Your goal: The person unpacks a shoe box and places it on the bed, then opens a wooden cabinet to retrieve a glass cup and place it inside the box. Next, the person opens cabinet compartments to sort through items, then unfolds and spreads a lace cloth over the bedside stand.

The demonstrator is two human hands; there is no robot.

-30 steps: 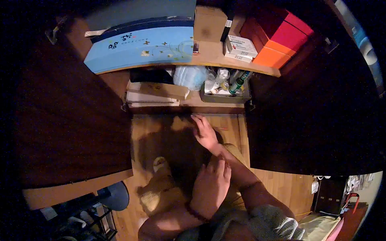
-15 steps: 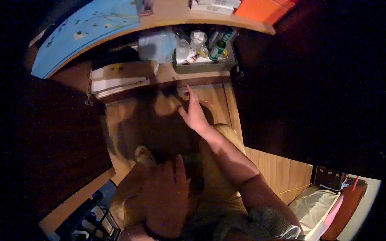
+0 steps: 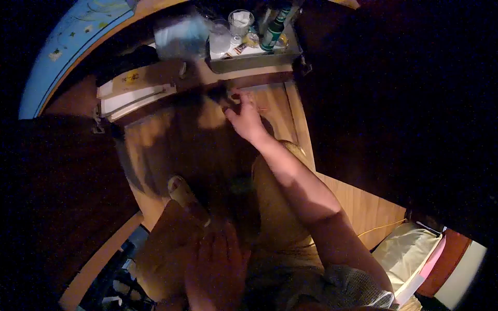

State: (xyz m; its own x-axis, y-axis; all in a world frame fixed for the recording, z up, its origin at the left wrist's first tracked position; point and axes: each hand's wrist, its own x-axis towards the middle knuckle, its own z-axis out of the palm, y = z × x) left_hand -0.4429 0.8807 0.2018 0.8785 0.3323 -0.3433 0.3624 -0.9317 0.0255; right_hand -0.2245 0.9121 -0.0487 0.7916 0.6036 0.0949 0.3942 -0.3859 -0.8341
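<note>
My right hand [image 3: 246, 120] reaches forward over the wooden floor, just below the front edge of a low shelf [image 3: 207, 79]. Its fingers are apart and slightly bent, with nothing visible in them. Above the fingertips, a grey tray [image 3: 249, 63] on the shelf holds a green bottle [image 3: 274, 33], a clear glass [image 3: 241, 22] with something white inside, and small items. My left hand [image 3: 215, 264] lies in shadow over my lap, fingers stretched out, holding nothing I can see.
Left of the tray are a pale blue plastic bag [image 3: 181, 39] and a flat box [image 3: 137, 85] above white boards or papers [image 3: 137, 101]. A blue floral panel [image 3: 72, 44] curves at upper left. A pale cushion-like bag [image 3: 407, 256] is at lower right. Both sides are dark.
The view has shifted, so the shelf sits higher and further left. My right hand's fingers have bent more near the shelf edge. My left hand has moved lower, its fingers closer together.
</note>
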